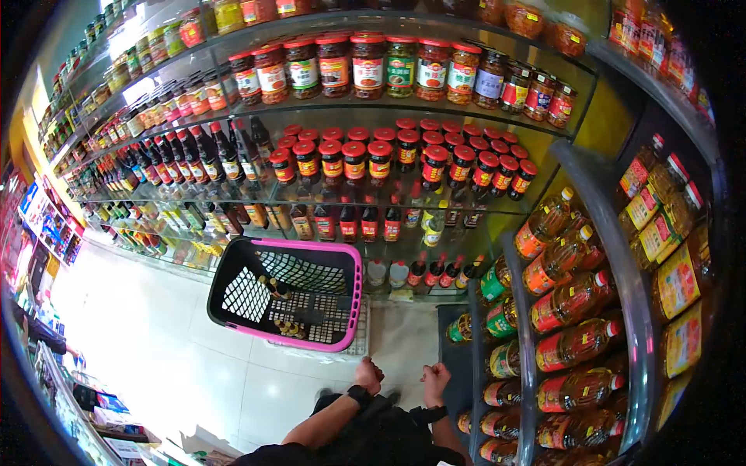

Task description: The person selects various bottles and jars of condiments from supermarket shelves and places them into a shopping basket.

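Observation:
My left hand (369, 375) hangs in front of my body with its fingers curled in, and nothing shows in it. A short way to its right, my right hand (435, 380) is also closed in a loose fist, with nothing visible in it. Both wrists wear dark bands. Just beyond my left hand, to the front left, stands a black shopping basket (359, 299) with a pink rim. A few small bottles or jars (289, 328) lie inside it. Neither hand touches the basket.
Glass shelves ahead hold red-lidded jars (367, 68), smaller sauce jars (354, 161) and dark sauce bottles (203, 151). Close on my right, a rack (641, 326) carries large oil bottles (575, 347) lying tilted. Pale floor tiles (221, 373) extend to the left. Part of another person's arm (47, 335) shows far left.

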Demonstrator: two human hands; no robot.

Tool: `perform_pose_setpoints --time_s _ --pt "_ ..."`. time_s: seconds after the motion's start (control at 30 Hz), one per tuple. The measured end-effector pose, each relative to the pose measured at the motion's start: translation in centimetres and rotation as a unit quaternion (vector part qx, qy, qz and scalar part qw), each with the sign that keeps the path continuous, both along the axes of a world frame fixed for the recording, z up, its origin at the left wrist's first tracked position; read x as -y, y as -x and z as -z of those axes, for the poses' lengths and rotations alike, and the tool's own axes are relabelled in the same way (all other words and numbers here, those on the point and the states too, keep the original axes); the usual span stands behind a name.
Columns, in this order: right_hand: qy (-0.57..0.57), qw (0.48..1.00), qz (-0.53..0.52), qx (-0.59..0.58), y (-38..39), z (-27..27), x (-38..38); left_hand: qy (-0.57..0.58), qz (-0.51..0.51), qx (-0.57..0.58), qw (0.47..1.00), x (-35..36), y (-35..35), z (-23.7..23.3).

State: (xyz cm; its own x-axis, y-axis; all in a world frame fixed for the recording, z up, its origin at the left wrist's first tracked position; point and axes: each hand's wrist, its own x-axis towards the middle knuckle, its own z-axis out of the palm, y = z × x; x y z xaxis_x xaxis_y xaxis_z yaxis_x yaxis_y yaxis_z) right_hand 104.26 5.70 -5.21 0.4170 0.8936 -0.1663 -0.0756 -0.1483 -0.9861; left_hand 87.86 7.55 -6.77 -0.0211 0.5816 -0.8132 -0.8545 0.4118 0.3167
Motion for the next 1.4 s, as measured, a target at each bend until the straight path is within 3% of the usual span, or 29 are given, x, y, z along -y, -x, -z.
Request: perform_pose_setpoints --time_s 0.27,0.33,0.6,0.77,1.17,1.27,1.33,1.4 --pt "0.002 0.998 -0.044 -0.055 9.9 -1.2 1.3 0.021 -0.065 0.040 0.997 5.0 12.1 0.3" --pt "-0.015 0.996 -0.079 0.023 13.3 -0.4 1.7 0.014 -0.116 0.075 0.990 6.7 16.8 0.6" --pt "-0.026 0.996 -0.086 -0.006 29.5 -3.5 2.3 -0.002 -0.224 0.039 0.974 12.5 35.6 1.4" --pt "-0.026 0.991 -0.118 0.053 34.9 -2.7 0.5 -0.001 -0.259 0.037 0.965 15.0 42.7 2.2" --pt "0.037 0.981 -0.192 -0.008 48.6 -2.9 -13.5 -0.003 -0.288 0.023 0.957 7.3 57.0 1.7" --pt "0.038 0.969 -0.245 0.001 52.1 -0.9 -16.9 0.018 -0.281 0.010 0.960 4.1 60.0 -0.2" --pt "0.022 0.974 -0.224 0.007 54.0 3.6 -19.4 -0.017 -0.272 -0.001 0.962 2.3 61.7 -0.6" --pt "0.054 0.946 -0.293 0.124 55.5 5.7 -21.1 -0.019 -0.258 0.004 0.966 0.7 62.8 -1.0"
